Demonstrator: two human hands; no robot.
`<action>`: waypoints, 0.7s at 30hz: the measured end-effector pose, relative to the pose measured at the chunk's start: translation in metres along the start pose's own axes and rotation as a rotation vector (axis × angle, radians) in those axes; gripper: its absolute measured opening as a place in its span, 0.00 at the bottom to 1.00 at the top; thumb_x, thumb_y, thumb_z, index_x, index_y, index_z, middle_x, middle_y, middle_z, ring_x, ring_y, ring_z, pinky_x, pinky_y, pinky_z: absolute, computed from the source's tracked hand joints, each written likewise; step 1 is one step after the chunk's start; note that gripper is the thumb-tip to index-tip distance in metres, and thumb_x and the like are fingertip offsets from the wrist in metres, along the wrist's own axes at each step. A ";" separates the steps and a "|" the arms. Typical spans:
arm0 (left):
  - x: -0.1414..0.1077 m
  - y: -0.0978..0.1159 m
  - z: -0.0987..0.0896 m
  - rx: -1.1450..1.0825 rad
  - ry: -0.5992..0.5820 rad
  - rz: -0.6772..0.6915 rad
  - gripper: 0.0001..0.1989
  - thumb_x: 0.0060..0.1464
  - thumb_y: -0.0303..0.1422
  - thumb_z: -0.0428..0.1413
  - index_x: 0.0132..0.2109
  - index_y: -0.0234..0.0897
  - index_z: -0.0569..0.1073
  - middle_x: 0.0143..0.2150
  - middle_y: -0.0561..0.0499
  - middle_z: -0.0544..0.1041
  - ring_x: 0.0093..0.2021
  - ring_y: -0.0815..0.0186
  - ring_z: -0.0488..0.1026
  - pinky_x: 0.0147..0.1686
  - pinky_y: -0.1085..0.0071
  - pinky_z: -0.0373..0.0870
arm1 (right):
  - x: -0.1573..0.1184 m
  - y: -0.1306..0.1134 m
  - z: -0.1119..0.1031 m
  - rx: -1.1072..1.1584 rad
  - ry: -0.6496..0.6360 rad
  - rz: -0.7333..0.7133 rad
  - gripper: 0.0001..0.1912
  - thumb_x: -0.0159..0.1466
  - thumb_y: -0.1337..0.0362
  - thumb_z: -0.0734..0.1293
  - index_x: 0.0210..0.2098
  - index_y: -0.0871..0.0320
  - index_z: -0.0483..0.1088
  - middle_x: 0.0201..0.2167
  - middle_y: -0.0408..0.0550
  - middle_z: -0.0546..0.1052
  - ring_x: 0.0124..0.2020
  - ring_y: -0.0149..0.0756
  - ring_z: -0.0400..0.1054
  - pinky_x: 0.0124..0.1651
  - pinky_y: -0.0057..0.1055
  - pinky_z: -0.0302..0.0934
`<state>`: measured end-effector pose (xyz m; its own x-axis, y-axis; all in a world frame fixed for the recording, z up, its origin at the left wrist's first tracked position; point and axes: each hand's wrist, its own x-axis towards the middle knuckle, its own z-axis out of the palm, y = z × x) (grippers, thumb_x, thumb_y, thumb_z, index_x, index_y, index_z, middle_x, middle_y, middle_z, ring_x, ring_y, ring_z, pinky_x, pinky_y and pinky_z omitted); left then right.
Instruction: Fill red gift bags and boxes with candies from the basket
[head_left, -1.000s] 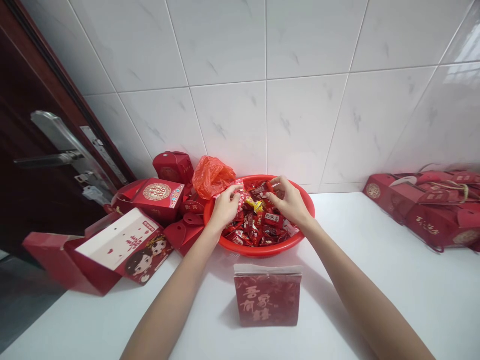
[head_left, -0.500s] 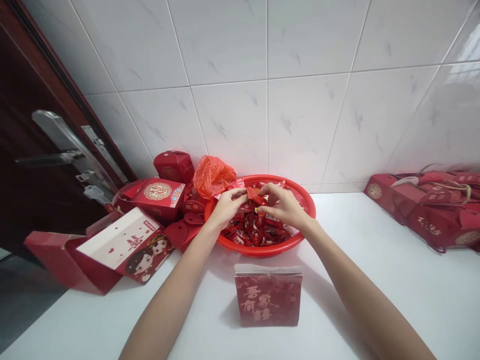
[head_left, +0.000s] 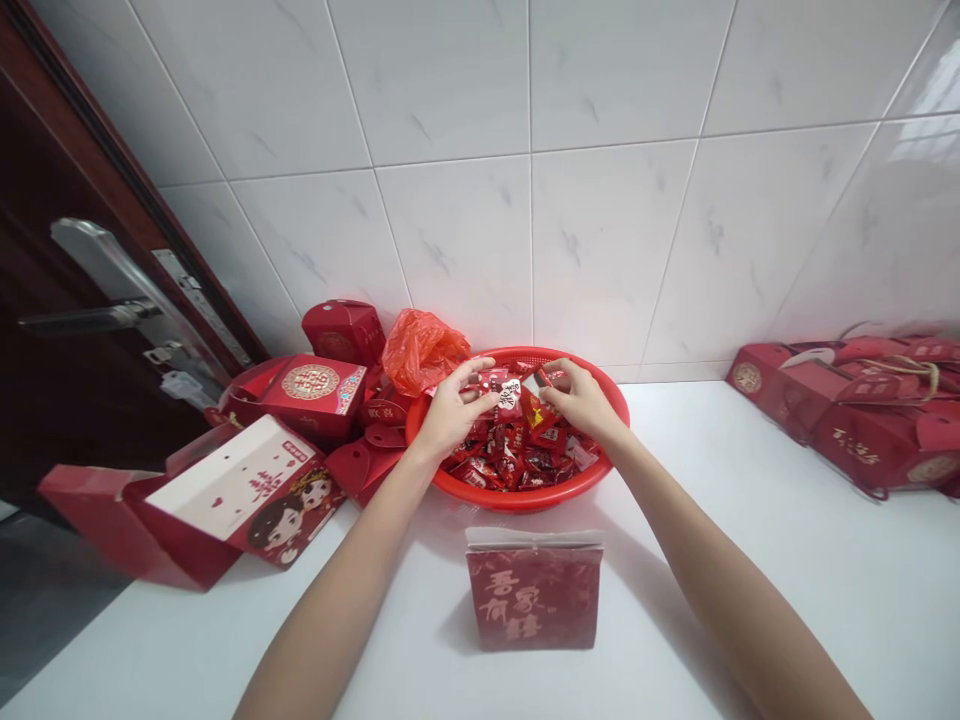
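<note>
grasps a red-and-white packet [head_left: 505, 394] in the left hand [head_left: 450, 410], pinched between thumb and fingers, above the middle-left of the red basket [head_left: 517, 503]. has the right hand [head_left: 583, 402] over the basket's right side, with thumb and fingers bent in at a small pale-faced packet [head_left: 533, 383]; partly covered, so cannot tell if gripping or just touching. shows small wrapped packets [head_left: 517, 462] heaped inside the basket. has an upright red box [head_left: 534, 600] on the white table [head_left: 862, 590], near the basket's front. left of the basket, shows a crumpled orange-red plastic bag [head_left: 424, 352] at the rim, then clustered red boxes [head_left: 319, 385] and an opened box [head_left: 240, 485] with cartoon figures, near the dark door [head_left: 45, 250]. far right, well apart, shows piled red boxes [head_left: 862, 425] by the tiled wall [head_left: 600, 220].
</note>
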<state>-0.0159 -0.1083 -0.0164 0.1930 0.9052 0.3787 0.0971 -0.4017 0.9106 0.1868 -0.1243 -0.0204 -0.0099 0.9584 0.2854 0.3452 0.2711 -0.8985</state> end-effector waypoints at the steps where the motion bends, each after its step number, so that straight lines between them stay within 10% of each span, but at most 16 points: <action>1: 0.000 0.000 0.000 0.010 -0.006 0.006 0.27 0.44 0.33 0.64 0.54 0.37 0.73 0.57 0.43 0.76 0.54 0.57 0.75 0.54 0.60 0.73 | 0.000 0.000 0.000 -0.014 -0.012 -0.003 0.11 0.57 0.67 0.63 0.40 0.54 0.65 0.28 0.41 0.76 0.30 0.36 0.71 0.35 0.33 0.65; 12: -0.001 0.000 0.001 0.039 -0.002 0.041 0.29 0.47 0.34 0.64 0.57 0.38 0.70 0.59 0.42 0.73 0.60 0.56 0.70 0.59 0.60 0.69 | 0.000 -0.008 0.001 0.048 0.111 -0.121 0.13 0.62 0.61 0.68 0.47 0.57 0.69 0.48 0.54 0.78 0.50 0.43 0.73 0.53 0.44 0.67; 21: -0.005 0.007 0.003 0.015 -0.117 0.103 0.30 0.49 0.35 0.63 0.59 0.38 0.70 0.63 0.42 0.70 0.60 0.56 0.70 0.58 0.62 0.70 | -0.012 -0.024 0.008 0.318 -0.418 0.017 0.19 0.57 0.51 0.74 0.42 0.57 0.74 0.33 0.46 0.78 0.31 0.40 0.76 0.32 0.38 0.73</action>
<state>-0.0134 -0.1156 -0.0126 0.3148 0.8369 0.4477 0.0854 -0.4948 0.8648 0.1714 -0.1420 -0.0045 -0.4024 0.8994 0.1706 0.0474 0.2066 -0.9773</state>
